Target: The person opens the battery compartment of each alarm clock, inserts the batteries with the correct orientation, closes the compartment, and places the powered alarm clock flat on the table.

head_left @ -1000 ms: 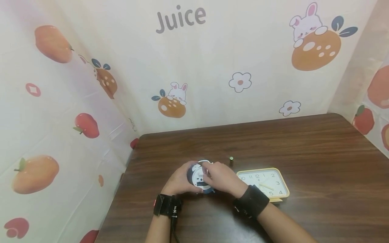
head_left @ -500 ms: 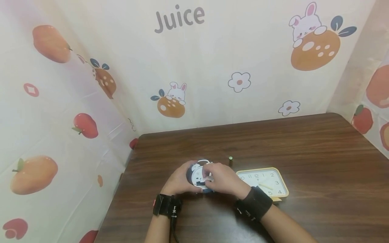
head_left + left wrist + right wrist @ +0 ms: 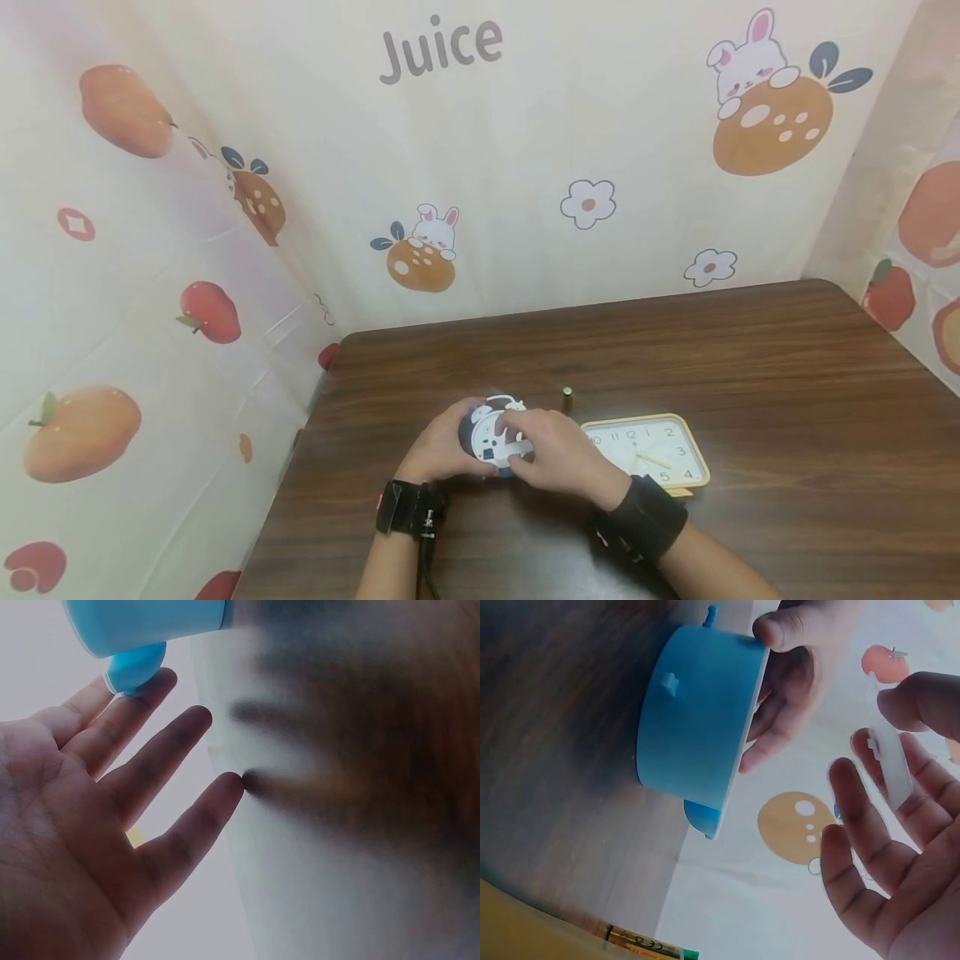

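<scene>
A small blue alarm clock (image 3: pixel 487 431) with a white back panel is near the table's middle, its back turned up toward me. My left hand (image 3: pixel 441 444) grips its left side; the left wrist view has this hand's fingers beside the blue case (image 3: pixel 150 622), near a rounded blue knob (image 3: pixel 136 667). Between thumb and fingers my right hand (image 3: pixel 551 450) pinches a flat white battery cover (image 3: pixel 892 761), held apart from the clock in the right wrist view. A dark opening (image 3: pixel 489 454) shows in the back panel, partly hidden by the right hand.
A small green-topped battery (image 3: pixel 567 393) stands upright behind the right hand. To the right, a yellow-framed clock (image 3: pixel 678 450) lies face up, partly behind the right wrist. Printed curtains (image 3: pixel 480 167) line the back and sides of the wooden table (image 3: pixel 810 400).
My right hand has shifted slightly right and toward me, and the white cover it holds now shows more plainly. My left hand and the alarm clock have stayed nearly still.
</scene>
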{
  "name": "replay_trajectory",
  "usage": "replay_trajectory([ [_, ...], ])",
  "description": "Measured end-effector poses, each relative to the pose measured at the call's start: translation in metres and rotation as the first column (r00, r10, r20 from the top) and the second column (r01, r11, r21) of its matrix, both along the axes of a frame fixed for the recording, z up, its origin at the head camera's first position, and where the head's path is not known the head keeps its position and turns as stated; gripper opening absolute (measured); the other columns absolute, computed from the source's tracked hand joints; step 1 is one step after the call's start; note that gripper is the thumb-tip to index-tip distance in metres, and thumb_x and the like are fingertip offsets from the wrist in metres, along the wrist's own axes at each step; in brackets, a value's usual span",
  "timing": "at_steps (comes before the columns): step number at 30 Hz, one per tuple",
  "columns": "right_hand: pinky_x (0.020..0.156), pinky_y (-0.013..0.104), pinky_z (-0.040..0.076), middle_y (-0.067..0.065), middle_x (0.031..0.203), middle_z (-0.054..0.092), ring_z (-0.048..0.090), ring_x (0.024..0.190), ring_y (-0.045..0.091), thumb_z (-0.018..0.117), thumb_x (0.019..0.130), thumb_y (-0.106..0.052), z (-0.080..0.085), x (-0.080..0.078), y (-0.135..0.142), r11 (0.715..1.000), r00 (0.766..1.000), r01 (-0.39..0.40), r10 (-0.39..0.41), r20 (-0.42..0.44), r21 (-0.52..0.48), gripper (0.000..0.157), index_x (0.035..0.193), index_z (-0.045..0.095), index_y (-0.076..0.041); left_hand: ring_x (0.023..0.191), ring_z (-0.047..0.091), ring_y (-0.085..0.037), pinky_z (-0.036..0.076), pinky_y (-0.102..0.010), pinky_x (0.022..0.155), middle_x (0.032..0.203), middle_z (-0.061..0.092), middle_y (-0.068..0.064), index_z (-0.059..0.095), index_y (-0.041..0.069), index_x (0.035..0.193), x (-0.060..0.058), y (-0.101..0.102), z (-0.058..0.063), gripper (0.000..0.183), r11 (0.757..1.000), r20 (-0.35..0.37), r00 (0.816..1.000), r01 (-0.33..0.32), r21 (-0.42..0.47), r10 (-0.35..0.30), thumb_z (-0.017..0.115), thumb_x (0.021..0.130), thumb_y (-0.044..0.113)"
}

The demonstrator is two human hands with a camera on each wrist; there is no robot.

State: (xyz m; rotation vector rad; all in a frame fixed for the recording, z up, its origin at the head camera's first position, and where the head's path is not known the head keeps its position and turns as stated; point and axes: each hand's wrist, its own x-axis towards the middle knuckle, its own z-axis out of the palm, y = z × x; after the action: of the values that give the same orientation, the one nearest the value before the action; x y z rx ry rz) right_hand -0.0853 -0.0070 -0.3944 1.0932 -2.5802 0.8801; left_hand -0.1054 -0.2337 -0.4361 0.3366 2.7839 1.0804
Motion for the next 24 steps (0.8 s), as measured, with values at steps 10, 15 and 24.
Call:
replay_trajectory([
  [10, 0.072, 0.027, 0.050, -0.007, 0.087, 0.066, 0.059, 0.079, 0.008, 0.079, 0.070, -0.015, -0.006, 0.010, 0.003, 0.988, 0.981, -0.131, 0.117, -0.156, -0.080, 0.031, 0.097, 0.063, -0.017, 0.108, 0.054, -0.012, 0.047, -0.038, 0.092, 0.127, 0.057, 0.012, 0.046, 0.029, 0.139, -0.001, -0.002, -0.001, 0.104, 0.999, -0.013, 0.999, 0.031, 0.032, -0.031, 0.089, 0.048, 0.059],
  [15, 0.067, 0.024, 0.045, -0.009, 0.079, 0.064, 0.053, 0.071, 0.005, 0.080, 0.068, -0.019, -0.007, 0.015, 0.005, 0.990, 0.972, -0.142, 0.138, -0.191, -0.009, 0.030, 0.094, 0.065, -0.020, 0.107, 0.054, -0.012, 0.047, -0.039, 0.091, 0.126, 0.057, 0.013, 0.046, 0.031, 0.137, -0.001, -0.001, 0.000, 0.103, 0.999, -0.009, 1.000, 0.024, 0.021, -0.024, 0.087, 0.048, 0.062],
  [24, 0.066, 0.018, 0.043, -0.009, 0.080, 0.063, 0.050, 0.071, 0.003, 0.079, 0.072, -0.013, -0.012, 0.020, 0.006, 0.976, 0.975, -0.213, 0.216, -0.054, 0.052, 0.022, 0.091, 0.068, -0.018, 0.110, 0.053, -0.010, 0.046, -0.042, 0.095, 0.127, 0.055, 0.018, 0.045, 0.035, 0.138, -0.001, -0.002, -0.002, 0.106, 1.000, -0.009, 1.000, 0.013, 0.010, -0.013, 0.085, 0.045, 0.068],
])
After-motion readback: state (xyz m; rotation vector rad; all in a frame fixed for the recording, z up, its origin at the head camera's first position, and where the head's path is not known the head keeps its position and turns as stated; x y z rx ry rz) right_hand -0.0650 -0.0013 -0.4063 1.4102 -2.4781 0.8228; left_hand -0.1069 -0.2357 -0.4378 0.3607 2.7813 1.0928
